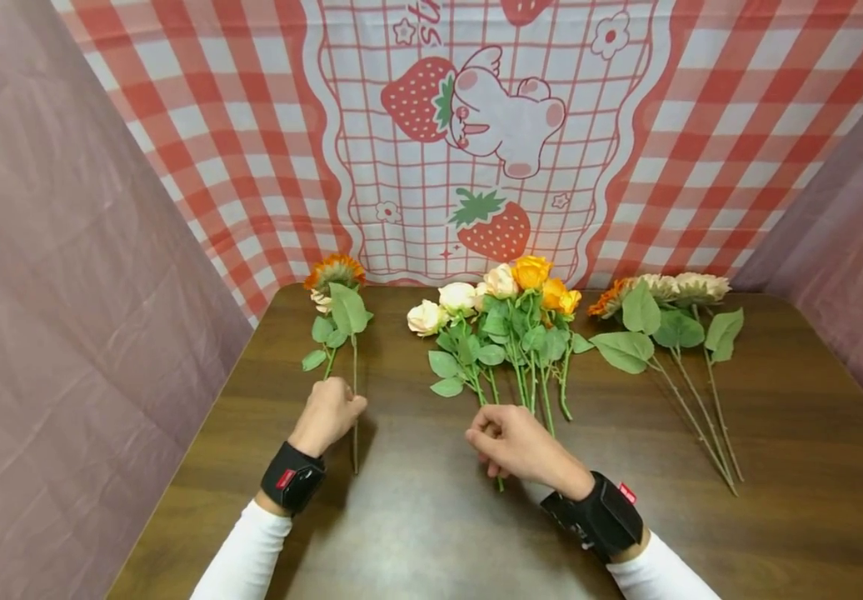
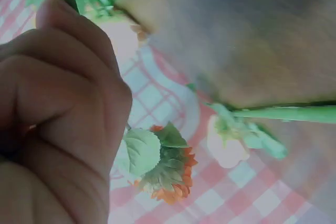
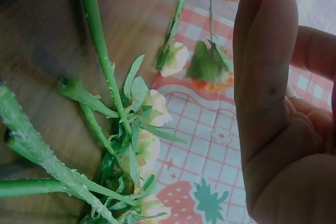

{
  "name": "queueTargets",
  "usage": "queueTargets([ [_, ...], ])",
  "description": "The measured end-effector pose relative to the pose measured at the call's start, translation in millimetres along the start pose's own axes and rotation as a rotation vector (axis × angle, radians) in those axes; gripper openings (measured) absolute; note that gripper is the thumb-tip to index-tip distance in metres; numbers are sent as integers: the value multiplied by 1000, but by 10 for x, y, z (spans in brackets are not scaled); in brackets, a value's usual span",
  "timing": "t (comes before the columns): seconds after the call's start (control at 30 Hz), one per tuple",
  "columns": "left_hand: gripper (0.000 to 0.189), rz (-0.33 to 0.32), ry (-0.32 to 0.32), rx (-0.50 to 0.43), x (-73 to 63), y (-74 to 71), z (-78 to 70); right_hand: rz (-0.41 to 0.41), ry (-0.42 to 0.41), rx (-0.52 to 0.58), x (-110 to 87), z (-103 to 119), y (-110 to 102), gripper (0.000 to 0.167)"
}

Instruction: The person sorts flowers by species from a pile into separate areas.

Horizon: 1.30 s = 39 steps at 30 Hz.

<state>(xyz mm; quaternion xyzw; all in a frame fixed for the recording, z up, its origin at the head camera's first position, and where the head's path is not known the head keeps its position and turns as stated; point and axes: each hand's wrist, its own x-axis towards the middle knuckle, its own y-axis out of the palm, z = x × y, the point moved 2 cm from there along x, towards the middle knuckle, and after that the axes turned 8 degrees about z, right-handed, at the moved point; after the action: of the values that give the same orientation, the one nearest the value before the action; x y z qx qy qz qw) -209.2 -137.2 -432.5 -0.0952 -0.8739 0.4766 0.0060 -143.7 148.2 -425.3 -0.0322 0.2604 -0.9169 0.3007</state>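
My left hand (image 1: pixel 329 412) grips the thin stem of an orange sunflower (image 1: pixel 336 273), whose broad leaf hangs just above the fist. Beside and partly under that flower lies a cream rose (image 2: pixel 227 142) with a green stem. Over the lower stems of the middle rose bunch hovers my right hand (image 1: pixel 517 442), fingers loosely bent, with nothing visible in it. Cream roses (image 1: pixel 457 297) and orange roses (image 1: pixel 532 272) make up this bunch. Their cut stems (image 3: pixel 97 30) fan out beside the right hand in the right wrist view.
To the right lie several long-stemmed flowers, an orange sunflower (image 1: pixel 610 298) and cream-white blooms (image 1: pixel 701 287), with large leaves. All rest on a brown wooden table (image 1: pixel 416 500). A red-and-white checked strawberry cloth (image 1: pixel 251 125) hangs behind its far edge.
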Motion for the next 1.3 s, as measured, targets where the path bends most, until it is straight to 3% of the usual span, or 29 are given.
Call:
queueTargets([
  [0.3, 26, -107, 168, -27, -131, -35, -377, 6, -25, 1, -27, 40, -1, 10],
  [0.5, 11, -122, 245, -108, -236, -33, -640, 7, -59, 24, -52, 59, 13, 11],
  [0.73, 11, -143, 405, -187, -360, -1, -897, -64, -105, -45, -44, 100, 21, 8],
  [1.0, 12, -94, 572, -246, -522, 82, -1065, -132, -209, -62, -69, 159, 62, 20],
  [1.3, 15, -48, 722, -346, -603, 160, -1124, -113, -313, -38, -92, 210, 152, 14],
])
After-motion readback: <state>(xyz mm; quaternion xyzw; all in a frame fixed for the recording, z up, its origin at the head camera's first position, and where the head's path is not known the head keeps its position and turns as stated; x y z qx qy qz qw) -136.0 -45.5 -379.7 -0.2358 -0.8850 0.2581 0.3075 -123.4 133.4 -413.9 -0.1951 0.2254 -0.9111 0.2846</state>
